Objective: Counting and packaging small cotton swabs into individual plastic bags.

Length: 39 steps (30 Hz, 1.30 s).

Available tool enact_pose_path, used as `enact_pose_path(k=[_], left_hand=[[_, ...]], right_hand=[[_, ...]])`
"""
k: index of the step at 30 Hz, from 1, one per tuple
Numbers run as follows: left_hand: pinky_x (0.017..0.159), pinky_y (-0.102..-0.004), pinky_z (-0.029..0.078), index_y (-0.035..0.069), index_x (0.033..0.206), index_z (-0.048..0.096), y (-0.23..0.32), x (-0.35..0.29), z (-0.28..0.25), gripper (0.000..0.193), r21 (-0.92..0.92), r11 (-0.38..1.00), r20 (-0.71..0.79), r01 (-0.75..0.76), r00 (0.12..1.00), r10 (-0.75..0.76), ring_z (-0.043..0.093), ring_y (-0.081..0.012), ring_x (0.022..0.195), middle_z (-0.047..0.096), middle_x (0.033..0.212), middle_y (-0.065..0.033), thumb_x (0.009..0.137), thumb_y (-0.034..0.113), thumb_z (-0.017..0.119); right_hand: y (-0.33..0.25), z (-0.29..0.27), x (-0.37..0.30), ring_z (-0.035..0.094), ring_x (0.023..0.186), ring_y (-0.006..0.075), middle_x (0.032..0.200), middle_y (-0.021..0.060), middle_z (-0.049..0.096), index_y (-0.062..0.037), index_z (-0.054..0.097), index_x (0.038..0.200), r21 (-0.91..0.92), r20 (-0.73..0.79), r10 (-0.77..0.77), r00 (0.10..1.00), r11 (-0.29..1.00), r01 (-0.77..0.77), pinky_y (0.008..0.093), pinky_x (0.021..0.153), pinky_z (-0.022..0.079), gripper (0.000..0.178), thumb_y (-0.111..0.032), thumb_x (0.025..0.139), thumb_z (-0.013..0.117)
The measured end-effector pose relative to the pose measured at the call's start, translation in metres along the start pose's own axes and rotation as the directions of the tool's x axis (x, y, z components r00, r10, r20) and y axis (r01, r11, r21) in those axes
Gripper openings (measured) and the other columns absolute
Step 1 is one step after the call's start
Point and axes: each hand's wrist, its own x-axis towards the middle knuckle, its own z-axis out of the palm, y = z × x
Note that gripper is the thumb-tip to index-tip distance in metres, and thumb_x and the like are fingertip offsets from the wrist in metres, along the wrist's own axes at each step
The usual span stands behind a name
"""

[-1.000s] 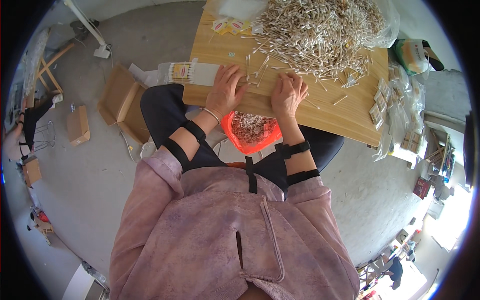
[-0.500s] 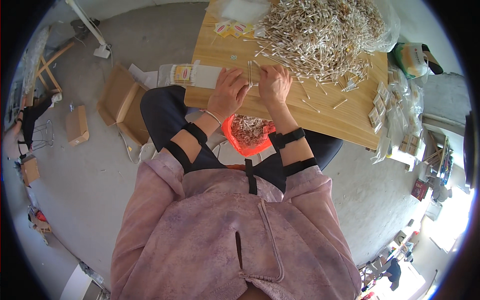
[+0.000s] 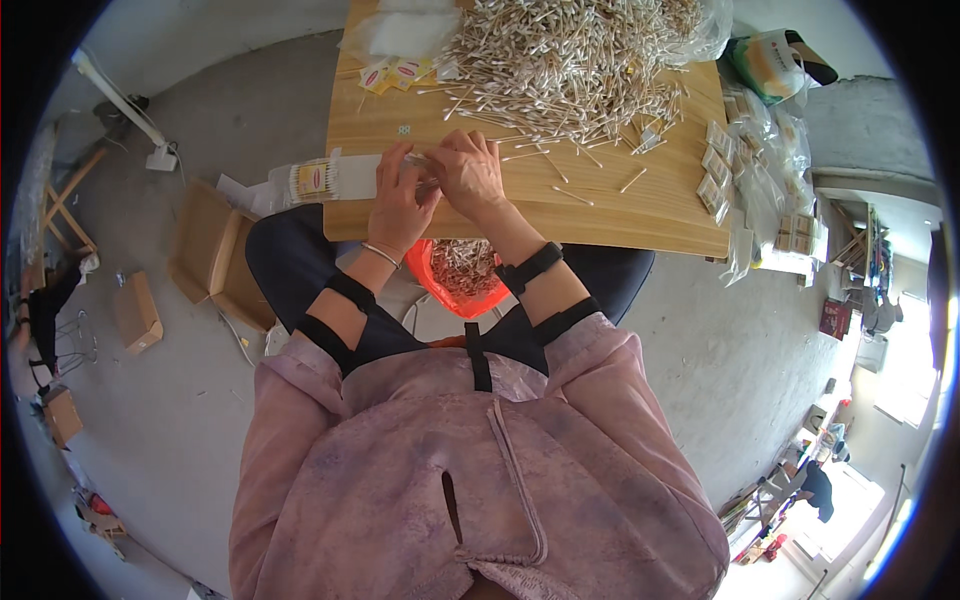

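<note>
My left hand [image 3: 402,205] and my right hand [image 3: 467,178] meet over the near left part of the wooden table. Between their fingertips is a small bunch of cotton swabs [image 3: 418,159], mostly hidden by the fingers. Both hands are closed around it, the right reaching over from its side. Just left of my left hand lies a clear plastic bag [image 3: 358,176], with a packed row of cotton swabs and a yellow label [image 3: 313,180] at its outer end. Beyond the hands spreads a large heap of loose cotton swabs [image 3: 570,65].
Yellow cards [image 3: 393,74] and clear bags [image 3: 410,32] lie at the table's [image 3: 480,222] far left. Several small packs [image 3: 714,170] line its right edge. Below the near edge hangs a red bag of swabs [image 3: 420,268]. An open cardboard box [image 3: 205,245] stands on the floor at left.
The swabs that stood upright between my hands are now largely covered by my fingers. My hands have come together, the right one moving over toward the left. The whole view has shifted.
</note>
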Motion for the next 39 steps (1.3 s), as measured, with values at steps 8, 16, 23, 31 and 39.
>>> enact_pose_path(k=[8,16,23,31,39], left_hand=[[0.103,-0.042,0.037,0.004,0.121,0.044,0.0,-0.001,0.0,0.061,-0.124,0.992,-0.053,0.04,0.997,-0.046,0.04,-0.0359,0.122,0.044,0.127,-0.0171,0.069,0.01,0.075],[0.101,-0.0405,0.038,0.001,0.13,0.038,0.0,-0.003,-0.007,0.06,-0.233,0.97,-0.034,0.068,0.996,-0.078,0.044,-0.0353,0.12,0.045,0.129,-0.019,0.078,0.009,0.067],[0.099,-0.0396,0.039,0.002,0.13,0.038,-0.012,-0.002,-0.003,0.049,-0.353,0.935,-0.151,0.034,0.984,-0.092,0.047,-0.0374,0.116,0.048,0.125,-0.0207,0.082,-0.005,0.047],[0.098,-0.0388,0.04,0.001,0.128,0.041,-0.011,-0.002,-0.003,0.045,-0.381,0.923,-0.165,0.051,0.979,-0.122,0.049,-0.0362,0.116,0.05,0.124,-0.0195,0.083,-0.006,0.045],[0.096,-0.0374,0.042,0.0,0.125,0.044,-0.009,0.001,-0.006,0.038,-0.445,0.892,-0.184,0.081,0.966,-0.18,0.052,-0.036,0.112,0.053,0.121,-0.0199,0.087,-0.003,0.044]], right_hand=[[0.006,-0.003,-0.007,0.051,0.096,0.0231,0.093,-0.0001,0.056,-0.0215,0.071,0.091,-0.007,0.018,-0.071,0.997,0.997,0.071,0.0387,0.084,0.038,0.023,-0.018,0.07,0.064],[-0.004,-0.011,-0.033,0.044,0.119,0.0319,0.127,0.0093,0.048,-0.0165,0.055,0.124,-0.071,-0.023,-0.071,0.997,0.995,0.069,0.0467,0.1,0.033,0.047,-0.016,0.077,0.062],[-0.009,-0.007,-0.043,0.023,0.138,0.033,0.145,0.0107,0.033,-0.0064,0.037,0.138,-0.26,0.143,-0.064,0.988,0.96,0.1,0.0513,0.112,0.014,0.062,-0.037,0.087,0.054],[-0.003,0.0,-0.033,0.022,0.139,0.0305,0.145,0.0118,0.032,-0.0046,0.035,0.139,-0.285,0.114,-0.095,0.989,0.95,0.124,0.051,0.112,0.012,0.07,-0.043,0.085,0.056],[-0.005,0.001,-0.039,0.037,0.128,0.0311,0.134,0.0119,0.043,-0.008,0.048,0.128,-0.122,0.017,-0.178,0.984,0.976,0.179,0.0517,0.108,0.024,0.056,-0.02,0.077,0.067]])
